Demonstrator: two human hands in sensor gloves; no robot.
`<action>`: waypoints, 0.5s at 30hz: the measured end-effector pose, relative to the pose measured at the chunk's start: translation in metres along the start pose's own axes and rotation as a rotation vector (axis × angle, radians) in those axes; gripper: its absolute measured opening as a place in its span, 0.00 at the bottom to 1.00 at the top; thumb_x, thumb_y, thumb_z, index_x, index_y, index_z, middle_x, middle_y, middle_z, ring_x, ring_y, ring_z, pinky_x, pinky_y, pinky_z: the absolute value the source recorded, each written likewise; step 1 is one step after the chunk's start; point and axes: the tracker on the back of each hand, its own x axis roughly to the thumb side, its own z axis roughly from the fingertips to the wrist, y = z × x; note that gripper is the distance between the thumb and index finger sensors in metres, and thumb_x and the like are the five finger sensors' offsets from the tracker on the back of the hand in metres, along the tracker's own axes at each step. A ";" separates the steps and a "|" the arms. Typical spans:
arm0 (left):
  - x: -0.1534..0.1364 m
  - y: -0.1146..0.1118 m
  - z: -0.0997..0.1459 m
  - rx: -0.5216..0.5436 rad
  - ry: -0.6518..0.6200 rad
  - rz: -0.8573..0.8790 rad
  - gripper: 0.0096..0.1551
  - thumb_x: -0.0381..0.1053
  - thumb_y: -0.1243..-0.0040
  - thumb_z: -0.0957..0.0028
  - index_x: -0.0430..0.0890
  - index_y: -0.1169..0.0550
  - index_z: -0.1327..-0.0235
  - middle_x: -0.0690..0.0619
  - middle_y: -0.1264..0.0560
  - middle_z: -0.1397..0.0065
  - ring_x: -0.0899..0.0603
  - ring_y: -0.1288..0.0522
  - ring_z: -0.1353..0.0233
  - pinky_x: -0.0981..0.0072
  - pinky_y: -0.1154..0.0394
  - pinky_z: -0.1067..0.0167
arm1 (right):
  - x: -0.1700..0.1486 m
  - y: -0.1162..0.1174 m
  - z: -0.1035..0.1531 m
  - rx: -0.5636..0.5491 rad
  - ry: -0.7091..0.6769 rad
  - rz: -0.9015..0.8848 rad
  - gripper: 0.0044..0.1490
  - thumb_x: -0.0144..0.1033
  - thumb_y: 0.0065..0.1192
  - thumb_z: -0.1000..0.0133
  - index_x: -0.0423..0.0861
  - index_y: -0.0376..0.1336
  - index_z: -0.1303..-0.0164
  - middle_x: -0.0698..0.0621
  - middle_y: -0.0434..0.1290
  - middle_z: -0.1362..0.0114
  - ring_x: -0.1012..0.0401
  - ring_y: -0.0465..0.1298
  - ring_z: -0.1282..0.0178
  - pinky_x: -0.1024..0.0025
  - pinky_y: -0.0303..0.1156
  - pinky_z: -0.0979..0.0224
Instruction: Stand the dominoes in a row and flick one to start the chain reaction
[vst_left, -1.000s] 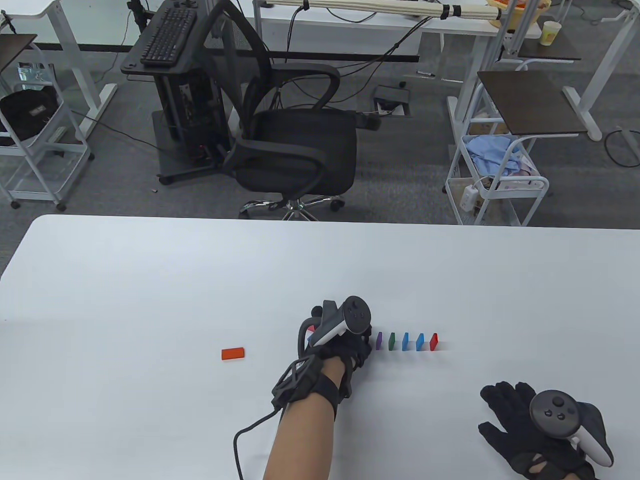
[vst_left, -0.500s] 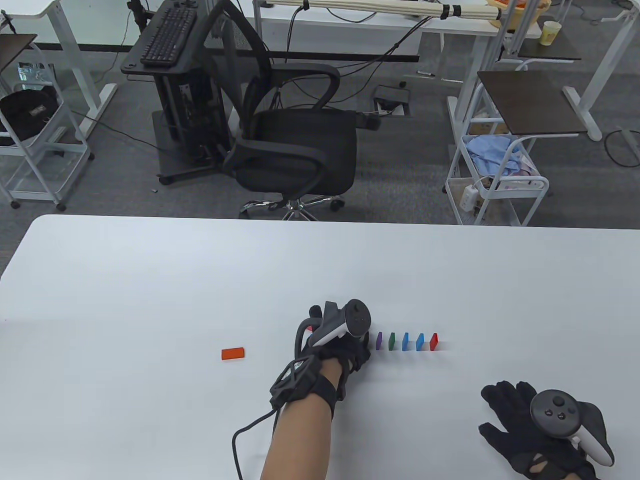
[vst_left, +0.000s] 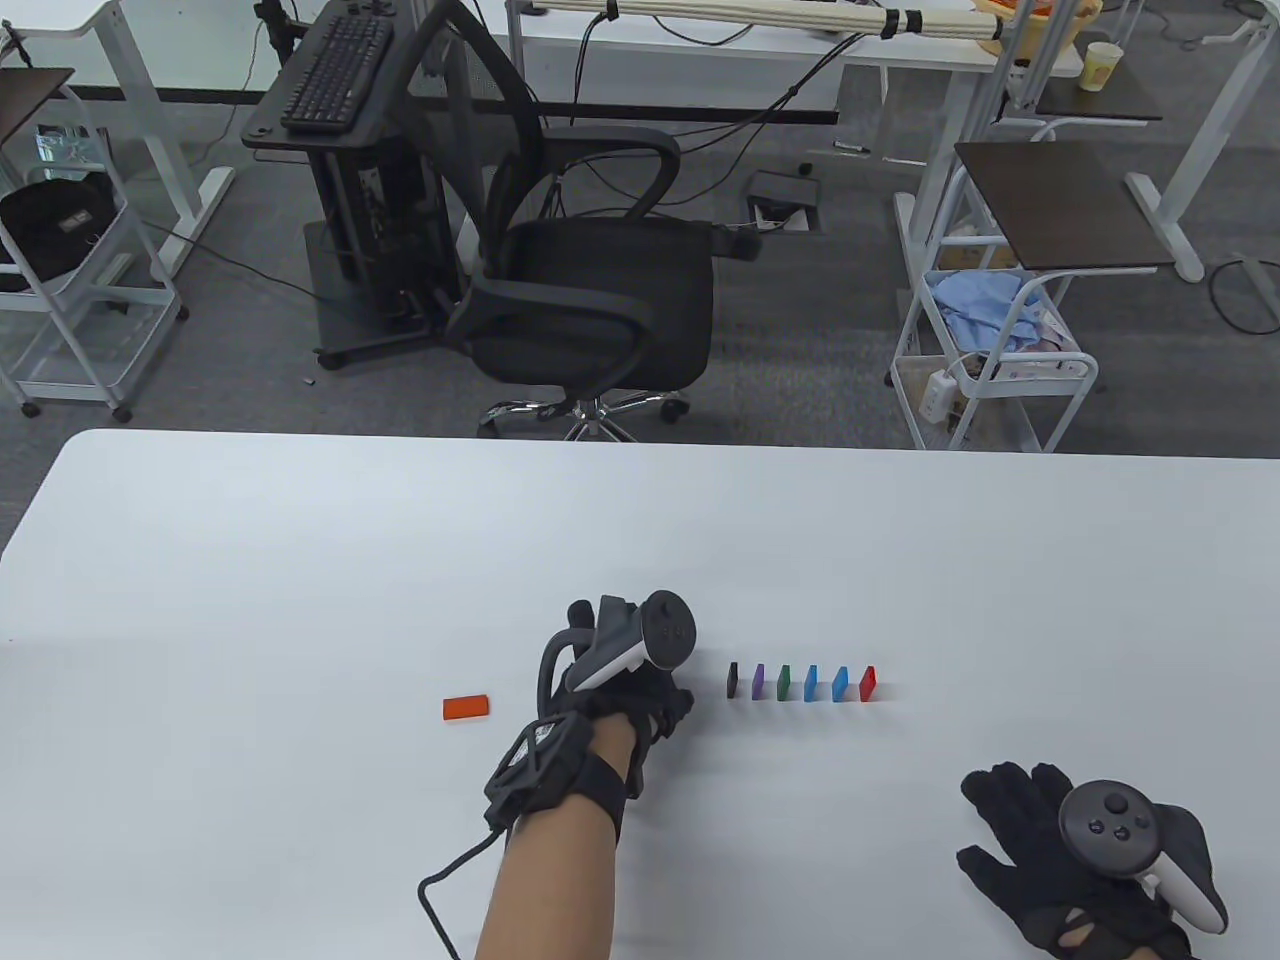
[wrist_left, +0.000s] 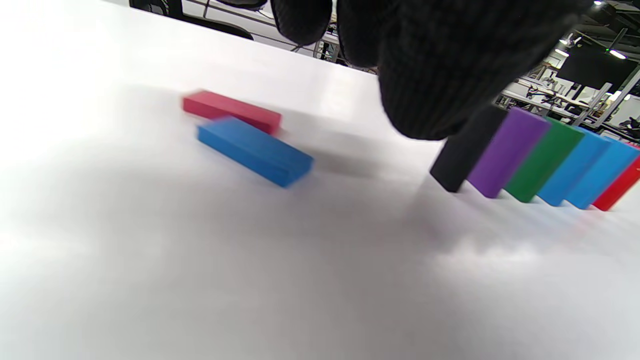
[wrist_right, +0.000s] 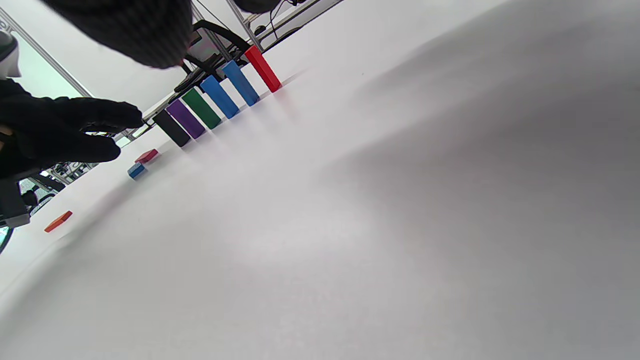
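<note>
Table view first: nearest the camera, the right hand lies flat on the white table, fingers spread and straight, holding nothing, well apart from the dominoes. A little farther in, the left hand hangs over the tabletop with the tracker on its back; its fingers reach out loosely toward the row and grip nothing. An orange domino lies flat to its left. Six dominoes stand upright in a line to its right: black domino, purple domino, green domino, two blue ones and a red domino at the far end. Beyond the table edge, a black office chair, a keyboard stand and a white cart on grey carpet.

Half a second back the left hand covered the row's near end; now it has slid left, and the black domino stands revealed, clear of the fingertips.

Left wrist view: the fingertips hover just beside the black domino's top, and I can't tell whether they touch. A flat blue domino and a flat red domino lie touching, side by side, behind.
</note>
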 end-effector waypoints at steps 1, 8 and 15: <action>-0.002 0.001 0.001 0.002 0.004 -0.004 0.41 0.56 0.27 0.56 0.55 0.35 0.31 0.49 0.46 0.17 0.36 0.52 0.16 0.24 0.69 0.31 | 0.000 0.000 0.000 -0.001 0.001 0.002 0.45 0.56 0.56 0.42 0.55 0.39 0.23 0.43 0.33 0.15 0.41 0.22 0.21 0.36 0.22 0.24; -0.016 0.003 0.010 0.007 0.025 -0.091 0.38 0.51 0.27 0.55 0.56 0.33 0.32 0.50 0.43 0.18 0.37 0.51 0.16 0.24 0.68 0.30 | 0.000 0.000 0.001 0.001 0.006 0.003 0.45 0.56 0.56 0.42 0.55 0.39 0.23 0.43 0.33 0.15 0.41 0.22 0.21 0.36 0.22 0.24; -0.011 -0.010 0.005 -0.005 -0.017 -0.236 0.36 0.50 0.27 0.54 0.59 0.33 0.33 0.50 0.47 0.17 0.36 0.56 0.16 0.25 0.68 0.30 | 0.000 0.001 0.000 0.003 0.011 0.008 0.45 0.56 0.56 0.42 0.55 0.39 0.23 0.43 0.33 0.15 0.41 0.22 0.21 0.36 0.22 0.24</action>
